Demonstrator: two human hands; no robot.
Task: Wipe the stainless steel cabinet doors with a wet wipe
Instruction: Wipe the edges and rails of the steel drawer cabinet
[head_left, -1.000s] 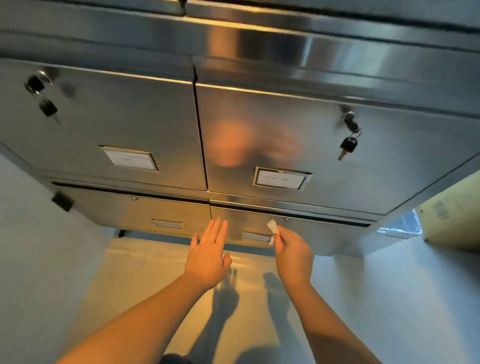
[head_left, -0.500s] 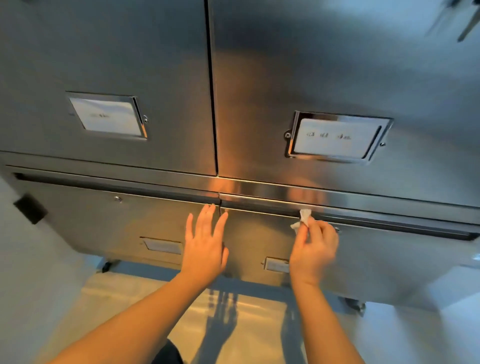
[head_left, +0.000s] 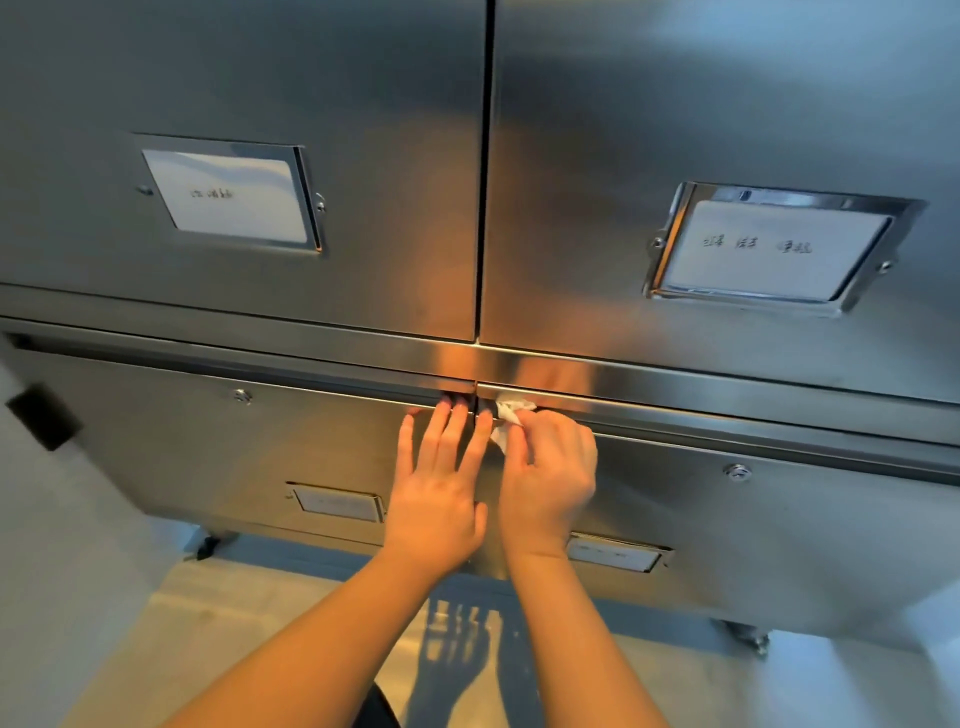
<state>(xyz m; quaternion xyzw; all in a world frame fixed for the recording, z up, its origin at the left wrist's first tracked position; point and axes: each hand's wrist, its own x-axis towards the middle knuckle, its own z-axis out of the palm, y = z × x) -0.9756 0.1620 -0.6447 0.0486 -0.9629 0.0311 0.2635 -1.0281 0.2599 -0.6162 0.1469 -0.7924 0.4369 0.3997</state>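
Our right hand (head_left: 548, 480) pinches a crumpled white wet wipe (head_left: 506, 418) against the brushed steel lower right door (head_left: 727, 525); our left hand (head_left: 436, 493) presses flat, fingers straight.

dim, warm light; orange glare streaks the stainless steel cabinet doors (head_left: 675, 104) near the centre, finger shadows fall on the floor (head_left: 156, 649), wide-angle bending at edges.
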